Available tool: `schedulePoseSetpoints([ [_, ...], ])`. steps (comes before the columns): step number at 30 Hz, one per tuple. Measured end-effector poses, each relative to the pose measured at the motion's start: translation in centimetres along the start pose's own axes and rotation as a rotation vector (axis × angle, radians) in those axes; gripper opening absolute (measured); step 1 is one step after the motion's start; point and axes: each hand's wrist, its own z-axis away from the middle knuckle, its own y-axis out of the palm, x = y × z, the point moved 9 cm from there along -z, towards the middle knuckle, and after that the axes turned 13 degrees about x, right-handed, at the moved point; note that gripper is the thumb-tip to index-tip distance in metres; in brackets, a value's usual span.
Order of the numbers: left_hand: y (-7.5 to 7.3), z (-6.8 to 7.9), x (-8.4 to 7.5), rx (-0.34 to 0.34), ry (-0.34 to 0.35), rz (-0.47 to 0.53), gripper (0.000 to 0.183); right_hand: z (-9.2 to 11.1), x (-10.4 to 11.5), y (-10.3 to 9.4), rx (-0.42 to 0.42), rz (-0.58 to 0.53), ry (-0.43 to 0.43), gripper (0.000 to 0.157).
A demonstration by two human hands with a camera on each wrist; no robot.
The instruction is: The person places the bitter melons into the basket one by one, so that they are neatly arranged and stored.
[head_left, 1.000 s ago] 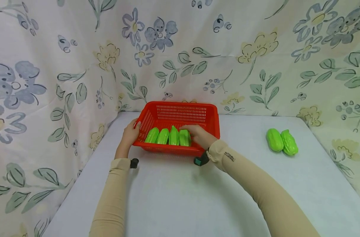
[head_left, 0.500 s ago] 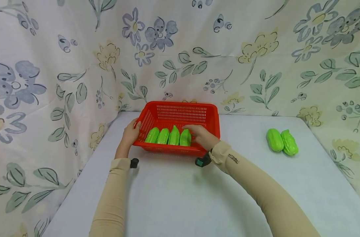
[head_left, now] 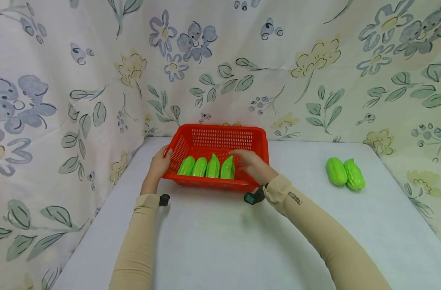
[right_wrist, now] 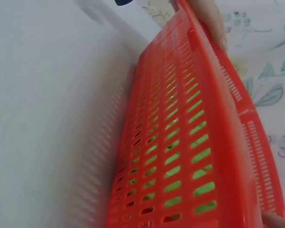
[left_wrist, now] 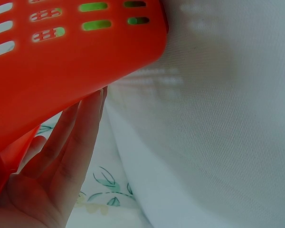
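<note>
A red plastic basket [head_left: 222, 129] with slotted walls stands at the back of the table. My left hand [head_left: 160, 163] grips its left rim, thumb over the edge; in the left wrist view its fingers [left_wrist: 83, 128] extend up along the outside wall. Several bright green ridged vegetables lie side by side inside, along the front wall, with pointed tips facing back. Just right of the rightmost green vegetable [head_left: 227, 168], my right hand [head_left: 256, 166] hovers over the basket with loosely bent, spread fingers, holding nothing. Through the slots in the right wrist view, green [right_wrist: 199, 156] shows.
Two more green vegetables, a smooth one [head_left: 337, 171] and a bumpy one [head_left: 354, 174], lie together on the table's right side. A floral cloth [head_left: 220, 60] hangs behind the table and along its sides. White cloth covers the tabletop [head_left: 206, 241].
My right hand has let go of the rightmost green vegetable and drawn away to the right. That vegetable now leans slightly, tip up. The left hand and basket have stayed put.
</note>
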Motion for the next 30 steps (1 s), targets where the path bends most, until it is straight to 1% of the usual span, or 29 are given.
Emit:
schedulePoseSetpoints([
  [1, 0.0, 0.0, 0.0, 0.0, -0.002, -0.001, 0.055, -0.1, -0.1, -0.2, -0.03, -0.032, 0.01, 0.043],
  [2, 0.0, 0.0, 0.1, 0.001, -0.004, -0.003, 0.055, 0.0, -0.1, -0.4, -0.044, -0.03, 0.018, 0.044],
  [6, 0.0, 0.0, 0.1, 0.002, -0.008, -0.008, 0.056, 0.3, 0.1, -0.8, -0.064, 0.011, 0.007, 0.054],
  [8, 0.0, 0.0, 0.1, 0.002, -0.008, -0.009, 0.056, 0.5, 0.3, -0.9, -0.057, 0.045, -0.023, 0.062],
  [10, 0.0, 0.0, 0.1, 0.001, -0.007, -0.009, 0.056, 0.8, 0.5, -1.0, -0.053, 0.105, -0.058, 0.067],
  [15, 0.0, 0.0, 0.1, -0.003, -0.003, -0.008, 0.056, 1.7, 1.1, -1.2, -0.08, 0.301, -0.142, 0.07],
  [21, -0.1, 0.0, 0.0, -0.005, 0.005, -0.009, 0.056, 2.9, 1.6, -1.4, -0.108, 0.458, -0.265, 0.072],
  [25, -0.1, 0.0, 0.0, -0.009, 0.011, -0.013, 0.056, 3.4, 1.8, -2.0, -0.145, 0.53, -0.324, 0.072],
  [30, -0.1, 0.0, 0.0, -0.012, 0.014, -0.017, 0.056, 4.0, 2.1, -2.6, -0.166, 0.547, -0.397, 0.071],
])
